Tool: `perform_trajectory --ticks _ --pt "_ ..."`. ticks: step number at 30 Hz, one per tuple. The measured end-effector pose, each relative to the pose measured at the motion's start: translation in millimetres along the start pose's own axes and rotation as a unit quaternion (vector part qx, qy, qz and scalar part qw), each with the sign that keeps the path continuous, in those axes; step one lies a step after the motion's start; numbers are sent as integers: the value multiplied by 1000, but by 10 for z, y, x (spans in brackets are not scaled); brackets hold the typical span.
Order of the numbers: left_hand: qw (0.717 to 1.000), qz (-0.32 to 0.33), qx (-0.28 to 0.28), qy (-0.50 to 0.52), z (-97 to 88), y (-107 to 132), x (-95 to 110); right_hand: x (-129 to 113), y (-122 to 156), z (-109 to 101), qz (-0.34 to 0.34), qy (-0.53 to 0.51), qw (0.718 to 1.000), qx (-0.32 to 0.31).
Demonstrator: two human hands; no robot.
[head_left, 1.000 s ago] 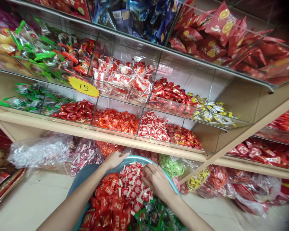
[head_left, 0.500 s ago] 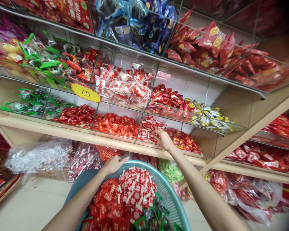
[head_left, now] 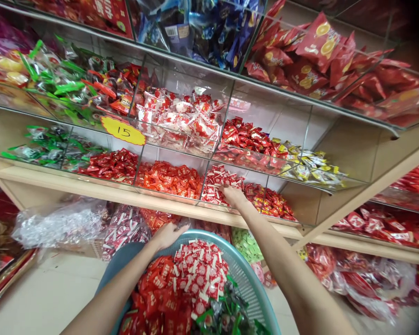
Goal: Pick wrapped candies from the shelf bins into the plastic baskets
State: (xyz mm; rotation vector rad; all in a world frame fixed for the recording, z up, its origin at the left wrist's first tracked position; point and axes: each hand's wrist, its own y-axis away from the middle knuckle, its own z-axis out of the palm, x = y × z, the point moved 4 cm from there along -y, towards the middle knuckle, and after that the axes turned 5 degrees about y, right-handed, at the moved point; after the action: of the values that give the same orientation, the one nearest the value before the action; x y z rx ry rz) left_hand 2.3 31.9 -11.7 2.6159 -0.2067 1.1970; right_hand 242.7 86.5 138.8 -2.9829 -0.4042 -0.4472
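Observation:
My right hand [head_left: 233, 196] reaches into a lower shelf bin of small red-and-white wrapped candies [head_left: 218, 179]. Its fingers are curled in among them, with the fingertips partly hidden. My left hand [head_left: 168, 236] is closed over the far rim of a teal plastic basket [head_left: 250, 271]. Inside the basket lie red-and-white wrapped candies [head_left: 200, 270], orange-red packets [head_left: 157, 281] and dark sweets in green-ended wrappers [head_left: 226, 309].
Clear dividers split the shelves into bins, with orange-red candies [head_left: 171, 180] left of my right hand and red-yellow ones [head_left: 274, 204] to its right. A yellow price tag [head_left: 123, 130] reads 15. Bagged stock [head_left: 125, 230] sits under the wooden shelf edge [head_left: 167, 202].
My right hand has pushed slightly deeper into the red-and-white candies. The left hand stays at the basket rim. The view has shifted a little.

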Motion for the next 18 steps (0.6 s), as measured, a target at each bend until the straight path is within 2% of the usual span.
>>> perform_trajectory --ticks 4,7,10,14,16,18 --pt "1000 9 2 -14 5 -14 -4 10 19 -31 5 1 1000 7" --pt "1000 9 6 -20 2 -15 -13 43 100 -117 -2 -44 998 41" --pt "1000 8 10 -12 3 -22 -31 98 275 -269 -21 -139 983 119" --pt "1000 13 -3 11 27 -42 -55 63 704 -507 -62 -263 933 240" --pt "1000 14 -10 14 38 -50 -64 -56 949 -538 -82 -316 915 236" --pt "1000 16 -12 13 43 -52 -68 -228 1169 -471 -100 -347 913 187"
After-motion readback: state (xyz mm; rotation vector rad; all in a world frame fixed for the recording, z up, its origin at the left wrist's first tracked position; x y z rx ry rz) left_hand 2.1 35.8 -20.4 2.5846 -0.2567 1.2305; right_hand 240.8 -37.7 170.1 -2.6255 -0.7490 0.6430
